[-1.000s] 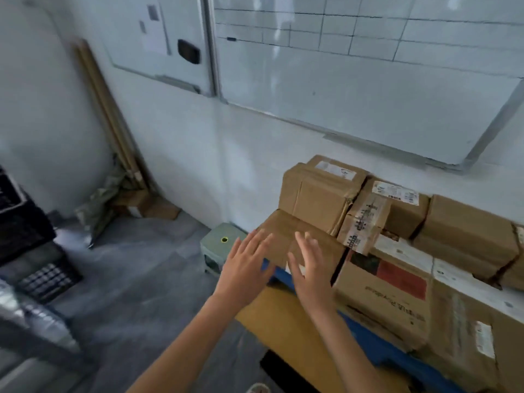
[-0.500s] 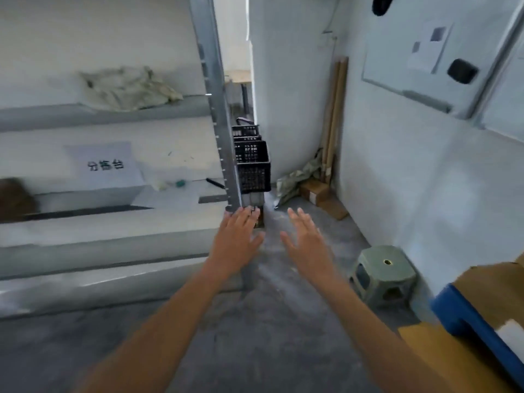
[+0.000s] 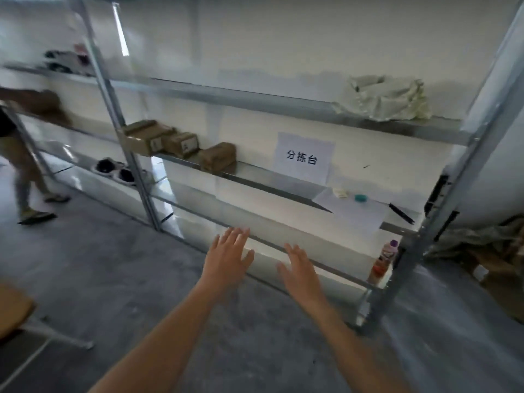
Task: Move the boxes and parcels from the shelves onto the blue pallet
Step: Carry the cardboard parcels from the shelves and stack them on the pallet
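Observation:
I face a metal shelf rack. On its middle shelf, at the left, stand three brown cardboard boxes: a larger one, a smaller one and another a little to the right. My left hand and my right hand are stretched out in front of the lower shelf, palms down, fingers spread, both empty. The boxes are well above and to the left of my hands. The blue pallet is out of view.
A paper sign hangs at the back of the middle shelf. Crumpled pale wrapping lies on the upper shelf. Papers, a pen and a bottle sit at the right. Another person walks at the left. A stool stands at the lower left.
My view has swung left from the stacked boxes on the pallet, past the corner, to the shelf rack. Both hands stayed empty and spread in front of me.

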